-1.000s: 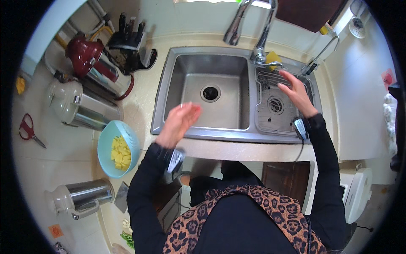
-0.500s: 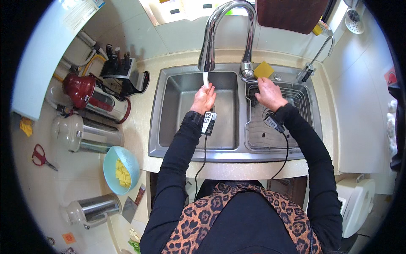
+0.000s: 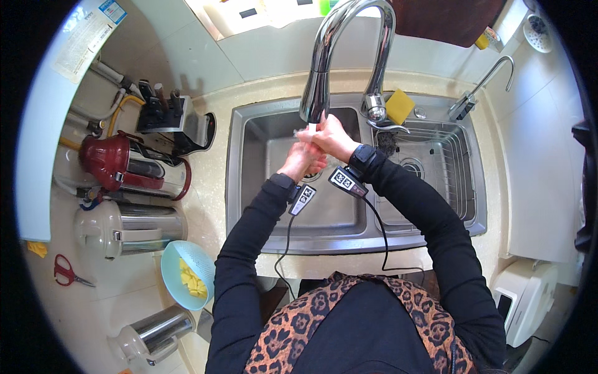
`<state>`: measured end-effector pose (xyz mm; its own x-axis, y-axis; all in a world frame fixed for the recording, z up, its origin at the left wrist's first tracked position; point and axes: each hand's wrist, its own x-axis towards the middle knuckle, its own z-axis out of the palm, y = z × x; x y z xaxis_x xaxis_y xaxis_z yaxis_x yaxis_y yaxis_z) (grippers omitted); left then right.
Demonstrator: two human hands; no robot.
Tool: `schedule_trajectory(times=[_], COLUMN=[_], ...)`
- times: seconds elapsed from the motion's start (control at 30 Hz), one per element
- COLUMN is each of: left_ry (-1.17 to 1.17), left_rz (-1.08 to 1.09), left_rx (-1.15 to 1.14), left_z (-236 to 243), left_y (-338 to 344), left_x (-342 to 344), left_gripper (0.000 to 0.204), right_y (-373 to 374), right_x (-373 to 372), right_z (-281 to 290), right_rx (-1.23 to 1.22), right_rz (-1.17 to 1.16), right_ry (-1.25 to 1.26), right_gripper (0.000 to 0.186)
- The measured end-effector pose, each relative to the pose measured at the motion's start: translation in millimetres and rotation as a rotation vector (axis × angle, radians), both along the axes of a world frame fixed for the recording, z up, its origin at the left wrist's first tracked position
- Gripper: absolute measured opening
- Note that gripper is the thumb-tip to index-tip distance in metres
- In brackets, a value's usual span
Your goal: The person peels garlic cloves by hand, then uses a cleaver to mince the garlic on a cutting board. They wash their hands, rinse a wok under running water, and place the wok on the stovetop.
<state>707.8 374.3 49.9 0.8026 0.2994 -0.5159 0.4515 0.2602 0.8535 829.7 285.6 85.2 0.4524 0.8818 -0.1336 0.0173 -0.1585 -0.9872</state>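
Both my hands meet under the spout of the chrome faucet [image 3: 316, 93], over the left basin of the steel sink [image 3: 299, 244]. Water runs down onto them. My left hand [image 3: 303, 161] is lower, its fingers apart and holding nothing. Across it from the right reaches my right hand [image 3: 336, 138], touching it, with its fingers stretched toward the left and partly blurred by water. I see no object in either hand. The faucet lever [image 3: 392, 128] sticks out to the right of the faucet base. Beside it stands a yellow sponge [image 3: 399, 106].
A wire rack [image 3: 461, 168] sits in the right basin, near a slim second tap [image 3: 464, 106]. To the left are a knife block [image 3: 180, 121], a red thermos jug [image 3: 106, 163], steel jugs and a blue colander [image 3: 177, 283] of yellow pieces. Cables hang from both wrists.
My right hand has left the faucet lever and moved left to join my left hand under the water. The lever now shows uncovered. The whole view has shifted slightly.
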Motion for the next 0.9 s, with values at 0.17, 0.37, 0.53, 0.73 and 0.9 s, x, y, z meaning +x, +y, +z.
schedule_trajectory(times=[0.17, 0.37, 0.53, 0.73, 0.9], left_ry=[-0.024, -0.228, -0.215, -0.442, -0.538], left_rz=[0.056, -0.028, -0.040, -0.138, -0.346], left_rx=[0.004, 0.214, 0.910, 1.148, 1.203], left_z=[3, 9, 13, 25, 81], left_y=[-2, 1, -2, -1, 5], left_x=[1, 7, 8, -19, -56], left_gripper=[0.043, 0.023, 0.048, 0.030, 0.022], right_y=[1, -80, -160, -173, -166], right_x=[-7, 26, 64, 137, 158], right_z=[4, 32, 29, -6, -4], right_rx=[0.020, -0.146, -0.236, -0.173, -0.319], right_rz=[-0.009, 0.012, -0.088, -0.132, -0.117], right_ry=[-0.179, -0.437, -0.958, -0.891, -0.451], right_gripper=[0.028, 0.023, 0.025, 0.033, 0.029])
